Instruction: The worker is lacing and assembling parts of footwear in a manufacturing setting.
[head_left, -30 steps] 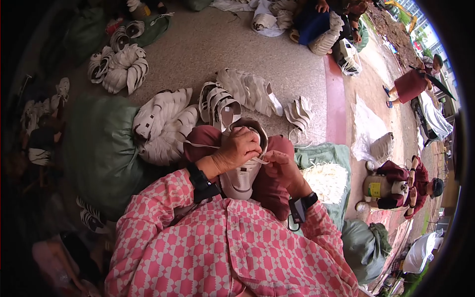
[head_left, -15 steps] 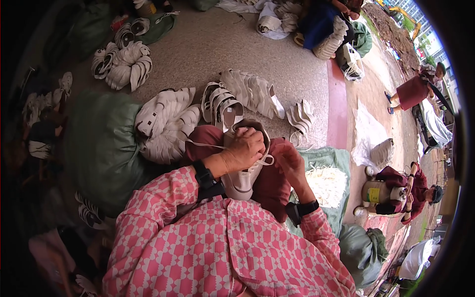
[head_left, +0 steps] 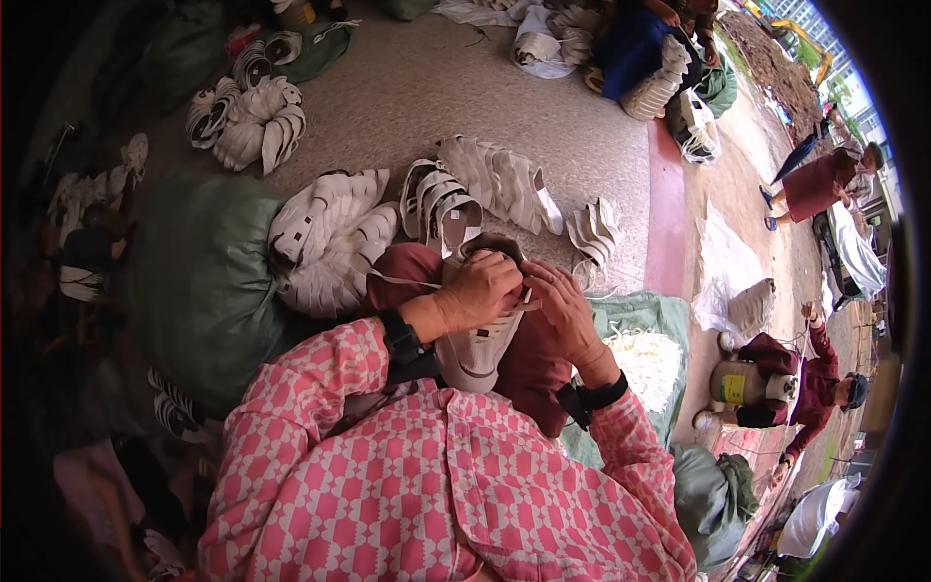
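Observation:
A cream shoe upper (head_left: pixel 473 357) lies across my lap, toe toward my body and its opening away from me. The curled fingers of my left hand (head_left: pixel 480 291) grip its throat from the left, partly inside the opening. My right hand (head_left: pixel 565 312) is against the right eyelet edge, fingertips pinched together at a white shoelace (head_left: pixel 527 303). One stretch of that lace trails left past my left wrist. Both sets of fingertips nearly meet, and they hide the eyelets between them.
Nested stacks of shoe uppers (head_left: pixel 330 238) lie just beyond my knees, beside a full green sack (head_left: pixel 208 291). To the right, a heap of white laces (head_left: pixel 645 364) rests on a green cloth (head_left: pixel 669 320). Another person (head_left: pixel 824 388) sits at the far right, working with a string.
My right hand has moved left and in, from beside the shoe upper to its eyelet edge. The lace loop that stood out there is drawn closer. My left hand keeps its grip.

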`<move>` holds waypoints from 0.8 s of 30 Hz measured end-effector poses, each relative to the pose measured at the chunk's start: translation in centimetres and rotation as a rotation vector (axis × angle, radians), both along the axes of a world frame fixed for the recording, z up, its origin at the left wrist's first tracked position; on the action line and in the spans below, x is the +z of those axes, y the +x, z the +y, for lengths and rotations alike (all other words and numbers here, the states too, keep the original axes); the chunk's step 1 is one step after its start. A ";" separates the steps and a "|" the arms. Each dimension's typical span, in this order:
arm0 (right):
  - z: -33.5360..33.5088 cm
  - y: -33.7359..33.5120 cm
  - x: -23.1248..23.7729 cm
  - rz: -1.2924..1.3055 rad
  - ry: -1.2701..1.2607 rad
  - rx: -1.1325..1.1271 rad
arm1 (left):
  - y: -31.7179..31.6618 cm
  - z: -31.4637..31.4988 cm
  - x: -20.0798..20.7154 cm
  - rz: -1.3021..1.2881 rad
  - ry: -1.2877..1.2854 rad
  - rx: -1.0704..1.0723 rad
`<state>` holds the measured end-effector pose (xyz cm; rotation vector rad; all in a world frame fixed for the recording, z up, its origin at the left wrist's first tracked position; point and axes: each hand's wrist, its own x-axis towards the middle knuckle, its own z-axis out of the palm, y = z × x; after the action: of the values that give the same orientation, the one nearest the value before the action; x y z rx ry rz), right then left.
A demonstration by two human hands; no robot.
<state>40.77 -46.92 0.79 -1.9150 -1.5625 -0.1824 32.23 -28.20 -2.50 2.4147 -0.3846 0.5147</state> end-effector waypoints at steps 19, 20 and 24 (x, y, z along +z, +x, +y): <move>0.4 0.0 -0.1 0.185 -0.132 0.118 | 3.6 4.3 0.9 0.704 -0.781 0.041; 0.4 0.1 0.0 0.218 -0.155 0.134 | 3.7 4.4 1.1 0.768 -0.846 0.027; 0.5 0.5 -0.6 0.220 -0.152 0.145 | 3.5 4.6 1.7 0.668 -0.502 -0.002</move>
<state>41.26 -46.45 0.17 -1.8547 -1.5945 0.2079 35.70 -23.61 -0.83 1.9431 0.0376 -0.1970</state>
